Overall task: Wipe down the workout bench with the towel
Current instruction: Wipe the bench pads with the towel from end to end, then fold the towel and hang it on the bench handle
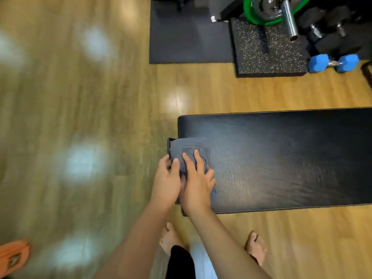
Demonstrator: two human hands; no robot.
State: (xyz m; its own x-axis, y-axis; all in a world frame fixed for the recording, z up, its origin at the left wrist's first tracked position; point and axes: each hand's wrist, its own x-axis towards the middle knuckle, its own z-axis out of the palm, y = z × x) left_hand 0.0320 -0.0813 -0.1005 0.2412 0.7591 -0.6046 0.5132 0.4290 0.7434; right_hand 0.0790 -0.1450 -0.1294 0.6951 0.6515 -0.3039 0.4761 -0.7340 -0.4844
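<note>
Down low, a person bends over the left end of a black padded desk, the workout kind, which runs off the right edge of the view. A grey towel, folded into a thick pad, lies on that near-left corner and slightly overhangs the end.

Both hands rest on the towel, side by side and touching. Left hand: thumb on top of the cloth, fingers wrapped round its left edge, a loose grip on the towel's side. Right hand: flat, fingers spread and pressed down on the cloth, palm on top; nothing clasped, an open grip. Forearms bare.

Two bare feet stand on the wooden floor just before the desk's near edge. Floor glossy, pale light patches on it; left side of the view blurred.

Beyond the desk, well apart: a dark mat, a speckled rubber block with a chrome bar and green-rimmed plates above it, black dumbbells, and a blue dumbbell on the floor beside the block. Orange object at the lower left corner, too blurred to tell.
</note>
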